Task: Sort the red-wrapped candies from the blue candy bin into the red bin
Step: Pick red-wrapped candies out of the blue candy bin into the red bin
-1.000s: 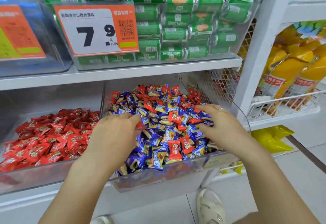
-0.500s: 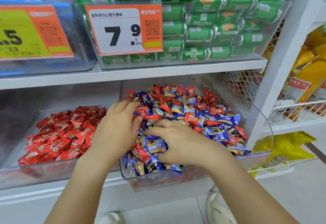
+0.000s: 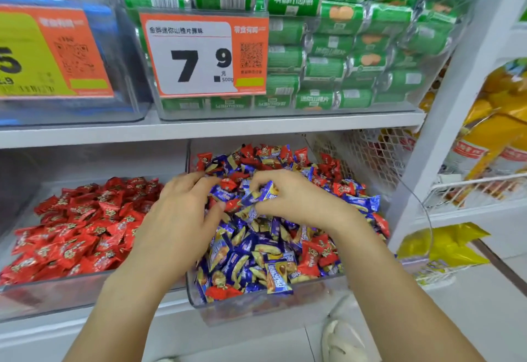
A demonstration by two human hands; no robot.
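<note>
— What are the 2 hands doing?
— Both are digging into the blue candy bin (image 3: 256, 309). The left hand (image 3: 182, 216) is curling its fingers at a red-wrapped candy (image 3: 228, 184); whether it is gripping, I cannot tell. The right hand (image 3: 296, 199) is pinching a blue candy (image 3: 263, 194).
— And around them?
— More red ones are lying mixed in, beyond and right of the right hand. The red bin (image 3: 57, 290) is sitting left of the left hand. Above, a price tag (image 3: 199, 56) is reading 7.9.

Two hands (image 3: 182, 213), two candy bins (image 3: 265, 309), two price tags (image 3: 204, 55)
</note>
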